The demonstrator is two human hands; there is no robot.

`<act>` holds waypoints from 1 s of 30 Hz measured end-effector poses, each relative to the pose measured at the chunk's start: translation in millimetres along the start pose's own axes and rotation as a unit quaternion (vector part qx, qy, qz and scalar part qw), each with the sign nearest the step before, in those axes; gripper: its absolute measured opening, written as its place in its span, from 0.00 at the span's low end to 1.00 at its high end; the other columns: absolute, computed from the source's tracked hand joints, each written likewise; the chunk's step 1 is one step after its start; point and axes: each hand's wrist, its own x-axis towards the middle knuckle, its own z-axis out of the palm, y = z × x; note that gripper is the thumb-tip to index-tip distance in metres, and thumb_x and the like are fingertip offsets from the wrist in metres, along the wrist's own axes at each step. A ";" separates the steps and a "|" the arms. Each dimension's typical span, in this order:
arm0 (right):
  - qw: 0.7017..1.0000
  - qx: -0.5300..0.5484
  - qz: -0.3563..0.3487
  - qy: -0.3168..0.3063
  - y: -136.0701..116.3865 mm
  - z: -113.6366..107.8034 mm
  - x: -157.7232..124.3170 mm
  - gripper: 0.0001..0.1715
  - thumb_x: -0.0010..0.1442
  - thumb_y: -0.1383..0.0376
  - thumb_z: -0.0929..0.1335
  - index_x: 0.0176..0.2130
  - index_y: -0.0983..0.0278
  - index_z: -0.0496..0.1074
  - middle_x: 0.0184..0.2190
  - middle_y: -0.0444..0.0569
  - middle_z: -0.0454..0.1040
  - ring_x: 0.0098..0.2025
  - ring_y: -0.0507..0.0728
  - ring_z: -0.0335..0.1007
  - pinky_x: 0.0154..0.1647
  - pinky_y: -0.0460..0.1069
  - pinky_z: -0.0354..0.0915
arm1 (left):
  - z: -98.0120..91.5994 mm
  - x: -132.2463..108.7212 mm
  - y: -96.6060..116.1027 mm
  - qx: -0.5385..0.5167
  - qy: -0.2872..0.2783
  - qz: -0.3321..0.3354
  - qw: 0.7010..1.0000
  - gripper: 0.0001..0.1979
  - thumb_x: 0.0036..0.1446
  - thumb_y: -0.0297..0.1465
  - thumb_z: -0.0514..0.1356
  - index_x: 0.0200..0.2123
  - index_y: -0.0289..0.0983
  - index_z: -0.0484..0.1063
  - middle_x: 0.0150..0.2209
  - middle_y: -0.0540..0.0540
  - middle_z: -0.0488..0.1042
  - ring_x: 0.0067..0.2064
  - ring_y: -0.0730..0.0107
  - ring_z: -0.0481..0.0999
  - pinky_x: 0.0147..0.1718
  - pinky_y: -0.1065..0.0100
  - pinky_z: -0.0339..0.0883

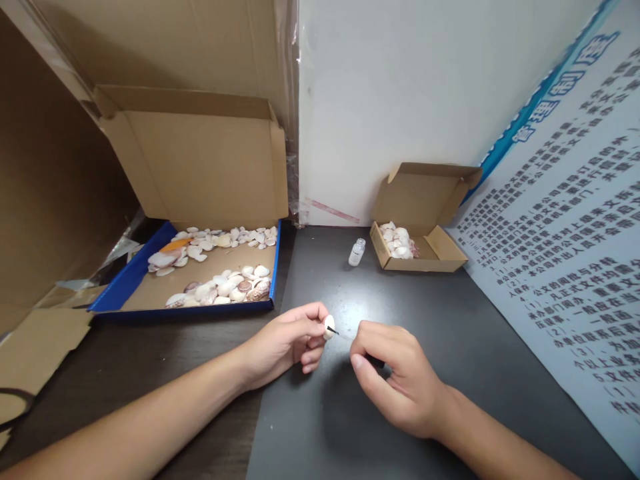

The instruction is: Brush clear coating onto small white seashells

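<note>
Between the thumb and fingers of my left hand (295, 337) is a small white seashell (329, 325), held up above the dark mat. My right hand (395, 370) is closed around the black cap of a small brush (343, 334). The brush's thin clear stem points left, and its dark bristle tip lies over the face of the shell, seemingly touching it. Most of the cap is hidden by my right fingers. Beyond both hands, a small open glass bottle (357, 253) with whitish contents stands upright on the mat.
At the left, an open blue-sided cardboard box (185, 277) holds two groups of seashells. A smaller open cardboard box (425, 265) with white shells stands at the back right. A white panel (380, 100) rises behind, and a printed sheet (560, 253) borders the right side.
</note>
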 end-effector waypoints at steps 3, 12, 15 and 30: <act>1.000 0.000 -0.004 0.000 -0.5 -0.2 0.0 0.11 0.59 0.72 0.61 0.25 0.62 0.59 0.20 0.41 0.59 0.22 0.50 0.54 0.25 0.47 0.51 | -1.0 0.1 -0.2 0.004 -0.004 -0.002 1.000 0.05 0.57 0.29 0.57 0.32 0.37 0.62 0.24 0.55 0.56 0.21 0.79 0.55 0.22 0.73 0.52; 0.992 -0.053 0.107 -0.036 0.7 1.4 4.7 0.14 0.59 0.70 0.60 0.23 0.62 0.53 0.19 0.41 0.58 0.22 0.50 0.54 0.25 0.47 0.48 | -1.6 0.3 0.4 0.003 -0.005 0.000 1.000 0.04 0.58 0.29 0.56 0.32 0.37 0.62 0.23 0.55 0.56 0.21 0.79 0.55 0.22 0.73 0.52; 0.992 -0.051 0.107 -0.037 0.9 1.4 4.3 0.14 0.59 0.70 0.60 0.23 0.62 0.52 0.19 0.41 0.58 0.22 0.50 0.54 0.25 0.47 0.48 | -1.3 0.6 0.2 0.002 -0.007 0.001 1.000 0.04 0.58 0.28 0.56 0.32 0.37 0.62 0.23 0.55 0.56 0.21 0.79 0.55 0.22 0.73 0.53; 1.000 0.002 -0.004 -0.005 0.8 -0.2 1.0 0.12 0.59 0.71 0.61 0.25 0.62 0.57 0.20 0.40 0.58 0.22 0.50 0.53 0.25 0.46 0.50 | -1.0 0.5 -0.1 0.002 -0.008 -0.001 1.000 0.04 0.58 0.29 0.56 0.32 0.37 0.62 0.22 0.55 0.56 0.21 0.79 0.55 0.22 0.73 0.53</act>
